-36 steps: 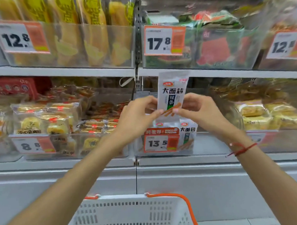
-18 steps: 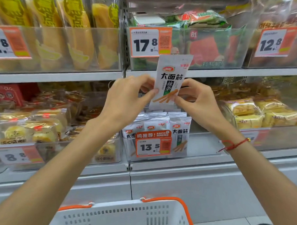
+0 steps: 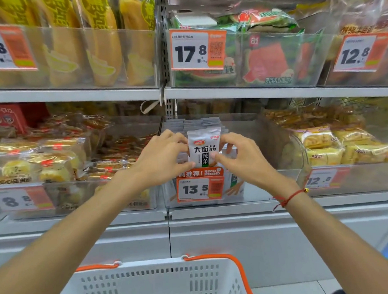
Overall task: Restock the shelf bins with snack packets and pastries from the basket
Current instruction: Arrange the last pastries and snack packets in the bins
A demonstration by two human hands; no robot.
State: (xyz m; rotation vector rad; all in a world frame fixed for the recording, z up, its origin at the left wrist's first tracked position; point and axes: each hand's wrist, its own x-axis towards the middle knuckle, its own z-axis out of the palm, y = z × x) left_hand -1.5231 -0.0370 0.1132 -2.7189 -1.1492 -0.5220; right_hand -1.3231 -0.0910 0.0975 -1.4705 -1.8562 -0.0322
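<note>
Half a second ago the white snack packet [image 3: 203, 149] was held high, up by the shelf edge under the 17.8 price tag [image 3: 197, 49]; now it has come down and sits upright at the front of the clear shelf bin [image 3: 266, 141], its lower part dipping behind the orange 13.5 price tag [image 3: 200, 186]. The left hand [image 3: 164, 158] pinches the packet's left edge with thumb and fingertips, and the right hand [image 3: 240, 157], with a red string bracelet [image 3: 288, 197] on its wrist, pinches the right edge the same way, so both hands are grasping the packet and neither has let go. Just behind the hands stand more packets [image 3: 201, 123] of the same kind, filed in rows, and the held one goes in as the front of that stack. To the right of the right hand the same bin shows bare clear wall, so there seems to be room beside the stack. In my judgement this packet is all but placed: what remains is to seat it fully and release. The white basket [image 3: 163, 283] with orange handles hangs below the arms, near the person; its inside is out of view, so I cannot tell how much stock is left to shelve.
</note>
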